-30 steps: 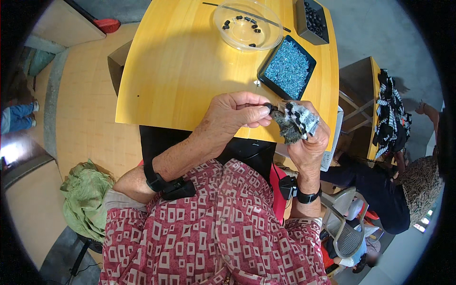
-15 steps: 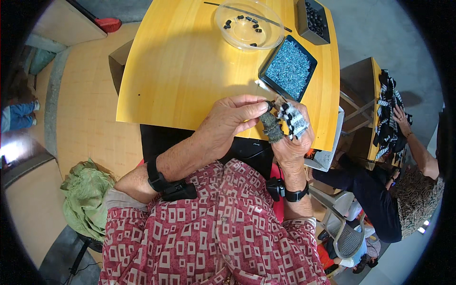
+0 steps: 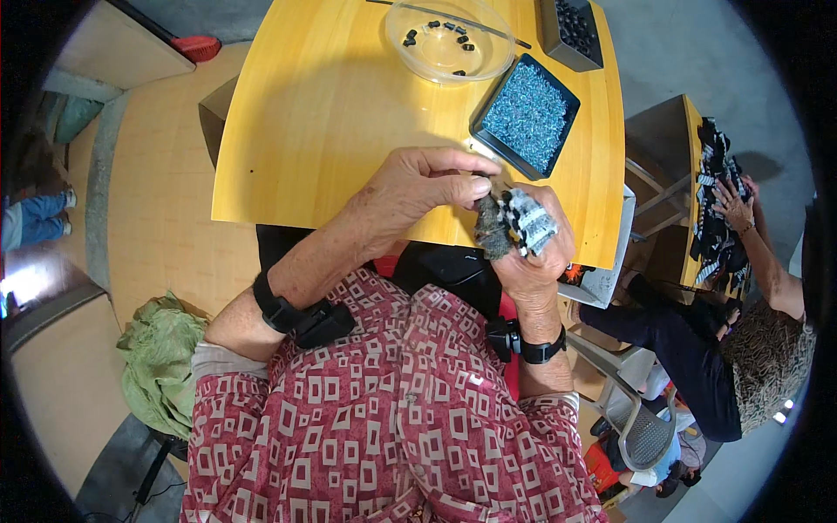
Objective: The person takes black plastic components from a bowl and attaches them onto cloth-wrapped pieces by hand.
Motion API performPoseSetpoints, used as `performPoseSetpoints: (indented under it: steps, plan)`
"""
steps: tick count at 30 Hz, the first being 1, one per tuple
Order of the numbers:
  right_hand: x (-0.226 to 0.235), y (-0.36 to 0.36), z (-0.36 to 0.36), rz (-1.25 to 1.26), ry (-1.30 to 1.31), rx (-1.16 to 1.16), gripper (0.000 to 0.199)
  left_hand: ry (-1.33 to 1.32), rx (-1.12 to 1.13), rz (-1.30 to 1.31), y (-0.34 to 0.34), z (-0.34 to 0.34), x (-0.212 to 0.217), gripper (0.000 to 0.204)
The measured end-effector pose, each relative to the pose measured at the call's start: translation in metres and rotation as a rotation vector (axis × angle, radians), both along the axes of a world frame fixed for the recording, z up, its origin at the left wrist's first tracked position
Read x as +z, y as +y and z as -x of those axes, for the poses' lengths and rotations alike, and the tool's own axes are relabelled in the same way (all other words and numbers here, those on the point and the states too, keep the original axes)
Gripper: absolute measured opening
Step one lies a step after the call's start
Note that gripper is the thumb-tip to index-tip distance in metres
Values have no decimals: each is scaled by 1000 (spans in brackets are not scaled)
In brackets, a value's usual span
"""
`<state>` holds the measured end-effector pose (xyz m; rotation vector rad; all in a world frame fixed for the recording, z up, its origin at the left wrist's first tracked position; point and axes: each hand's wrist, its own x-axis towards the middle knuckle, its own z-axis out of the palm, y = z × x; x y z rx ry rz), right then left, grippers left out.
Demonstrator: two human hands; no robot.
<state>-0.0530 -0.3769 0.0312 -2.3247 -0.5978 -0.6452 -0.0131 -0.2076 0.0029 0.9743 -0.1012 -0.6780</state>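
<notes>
My left hand [image 3: 420, 185] reaches in over the table's near edge, thumb and forefinger pinched together against the fingertips of my right hand. What they pinch is too small and too hidden to name. On the thumb side of my right hand [image 3: 539, 261] sits a dark grey ribbed cloth wrap [image 3: 492, 228]. Beside it a black-and-white knitted cloth piece [image 3: 530, 220] covers the forefinger side. The right fingers bend inward, their tips mostly hidden by the cloth. A black tray [image 3: 478, 132] filled with small blue-grey glassy beads [image 3: 525, 117] lies just beyond my hands.
Beyond lies a clear round tub [image 3: 401, 59] with several small black parts, under a thin dark rod [image 3: 488, 33]. A dark box [image 3: 558, 57] of black pieces stands far right. A co-worker's hands [image 3: 732, 206] touch patterned cloth on another table. Green cloth [image 3: 161, 370] lies lower left.
My left hand has shifted slightly left and up, still pinching. The small black bit seen at its fingertips no longer shows. At the side table, the co-worker's second hand has come into view.
</notes>
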Motion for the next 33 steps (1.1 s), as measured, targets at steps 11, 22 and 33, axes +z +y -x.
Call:
performPoseSetpoints:
  steps: [11,22,33]
  plan:
    - [1,-2,5,-228,266,-61,14,-61,6,-31,-3,9,-6,25]
    - [-6,0,13,-349,332,-134,16,209,111,47,-14,19,-7,21]
    - [12,-6,13,-207,292,-98,16,181,78,33,-13,22,0,24]
